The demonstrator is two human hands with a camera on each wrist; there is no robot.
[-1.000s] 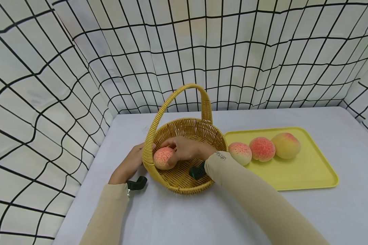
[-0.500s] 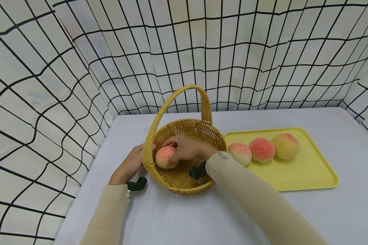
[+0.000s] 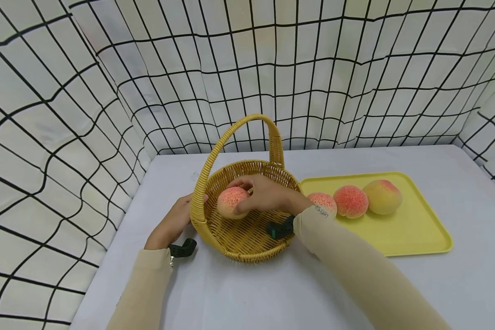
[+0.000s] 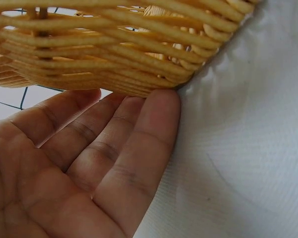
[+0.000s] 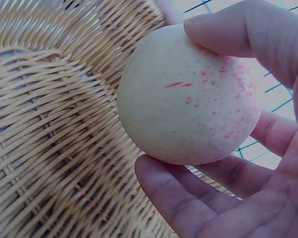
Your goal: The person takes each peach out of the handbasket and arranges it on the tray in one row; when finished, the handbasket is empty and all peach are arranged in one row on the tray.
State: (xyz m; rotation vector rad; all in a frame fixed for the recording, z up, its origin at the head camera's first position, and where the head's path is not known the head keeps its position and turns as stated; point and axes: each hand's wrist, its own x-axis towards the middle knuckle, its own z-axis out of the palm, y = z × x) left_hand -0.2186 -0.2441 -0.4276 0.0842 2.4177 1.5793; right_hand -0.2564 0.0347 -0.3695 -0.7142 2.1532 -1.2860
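Note:
My right hand [image 3: 268, 195] grips a pink-speckled peach [image 3: 232, 201] inside the wicker basket [image 3: 247, 250]. In the right wrist view the thumb lies over the peach [image 5: 188, 104] and the fingers curl beneath it; the fruit is held above the woven bottom. My left hand [image 3: 177, 220] rests against the basket's left side, by the foot of the arched handle [image 3: 208, 176]. The left wrist view shows this hand's fingers [image 4: 154, 119] nearly straight, their tips touching the lower wicker wall [image 4: 114, 54] close to the white cloth.
Right of the basket lies a yellow tray [image 3: 404, 238]. On it are a pale speckled peach [image 3: 323, 203], a redder peach [image 3: 351, 201] and a yellow-pink peach [image 3: 382, 197]. Black netting over white sheeting [image 3: 297, 78] borders the white-covered table [image 3: 231, 298].
My right hand has lifted the peach slightly and shifted it rightward, away from the basket's left wall. The left hand and the basket have stayed nearly in place.

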